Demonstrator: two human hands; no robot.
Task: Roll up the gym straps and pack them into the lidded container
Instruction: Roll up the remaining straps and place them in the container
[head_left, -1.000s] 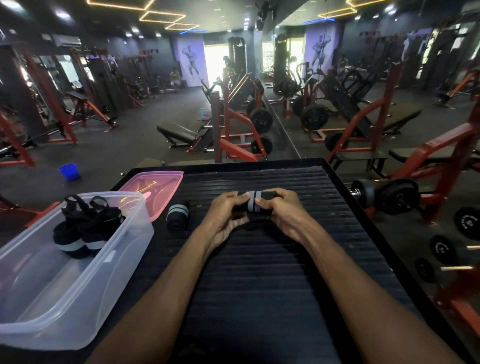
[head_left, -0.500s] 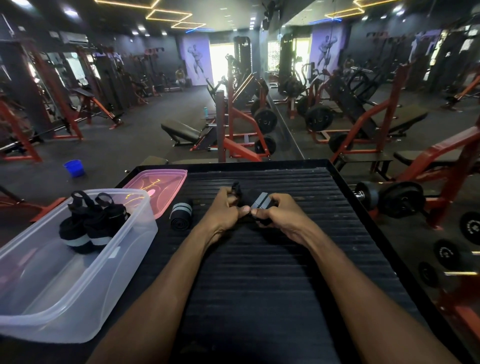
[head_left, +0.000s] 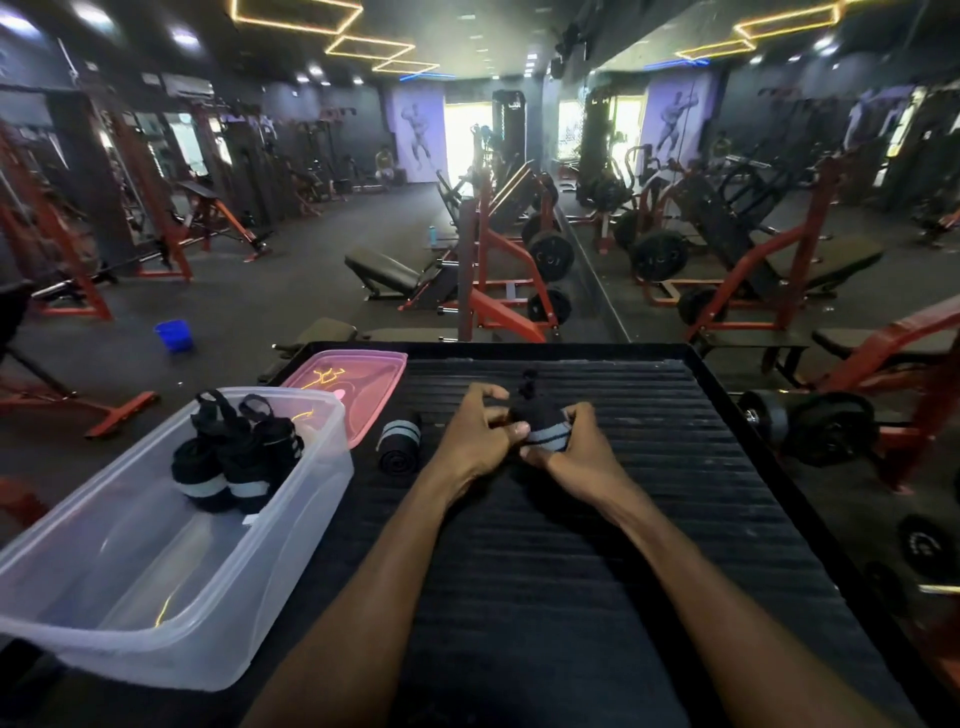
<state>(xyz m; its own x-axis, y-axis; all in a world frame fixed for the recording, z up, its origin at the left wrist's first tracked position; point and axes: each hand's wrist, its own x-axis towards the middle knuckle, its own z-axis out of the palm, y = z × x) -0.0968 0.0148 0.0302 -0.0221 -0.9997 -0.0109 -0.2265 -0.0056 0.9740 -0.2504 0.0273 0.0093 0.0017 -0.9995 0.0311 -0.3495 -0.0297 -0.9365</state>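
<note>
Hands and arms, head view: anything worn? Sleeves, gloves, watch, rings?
Nothing worn that shows. The left hand and right hand are bare: no gloves, and no rings that I can make out. Both forearms are uncovered to the bottom edge of the picture, with no sleeves, watch or wristband in view.

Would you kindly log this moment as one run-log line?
left hand, right hand: grip rolled strap | container: two rolls inside | loose roll: beside it | lid: off

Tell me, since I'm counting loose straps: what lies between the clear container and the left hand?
One rolled strap lies on the black mat between the clear container and the left hand, seen in the head view.
</note>
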